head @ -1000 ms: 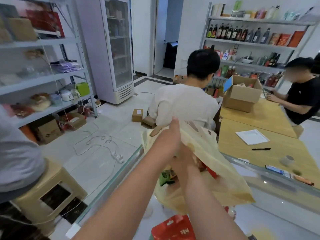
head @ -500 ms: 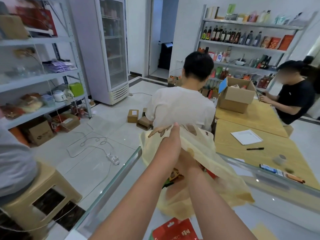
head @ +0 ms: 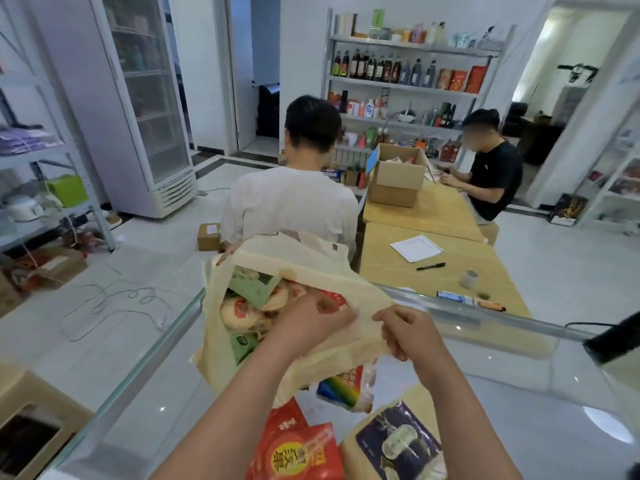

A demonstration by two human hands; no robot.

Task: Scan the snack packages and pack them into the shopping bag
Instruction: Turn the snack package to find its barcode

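We note both hands pinching the cream shopping bag [head: 311,268]: left hand [head: 313,322] and right hand [head: 407,332] on its near rim, snack packages [head: 249,306] inside.

A glass-topped bench [head: 519,403] carries the cream shopping bag [head: 263,341], a red snack packet [head: 294,452], a rainbow-printed packet [head: 346,389] and a dark-printed packet [head: 398,445].

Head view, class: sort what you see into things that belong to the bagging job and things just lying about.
Job:
shopping bag
red snack pack
rainbow pack
dark-label pack
left hand
right hand

Lying about:
black pen
white paper
cardboard box
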